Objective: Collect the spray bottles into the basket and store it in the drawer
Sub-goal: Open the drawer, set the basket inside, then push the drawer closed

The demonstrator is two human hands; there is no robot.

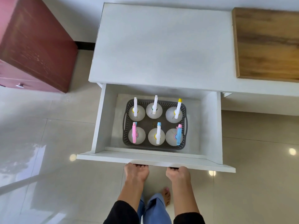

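**Spray bottles, six, in basket, in open drawer**

Spray bottles: six, upright, pale round bodies seen from above, standing in two rows of three inside the basket (183,147). Far row, from 9 o'clock to 3 o'clock: white-head bottle (136,112), second white-head bottle (154,110), yellow-tipped bottle (174,114). Near row, same order: pink-head bottle (136,135), bottle with a white head and blue tip (156,136), blue-head bottle (174,136). Neighbouring bottles stand close or touching; which, I cannot tell.

Basket: dark grey, perforated walls, a handle at 9 o'clock and another at 3 o'clock. It rests on the drawer floor, roughly central, with bare floor on every side.

Drawer (98,120): white, pulled out toward the person from under the white bench (161,46).

Left hand (136,172): at 6 o'clock of the drawer, fingers curled up under the lower edge of the front panel; grip closed on the drawer front.

Right hand (178,173): just beside the left, at 5 o'clock of the basket; grip likewise closed on the drawer front, fingertips hidden beneath the panel.

Surroundings: wooden board (267,44) lying on the bench at 2 o'clock; red cabinet (35,41) at 10 o'clock, well apart; glossy tiled floor (48,159). Black sleeves, blue trousers and a bare foot (166,195) show at 6 o'clock.
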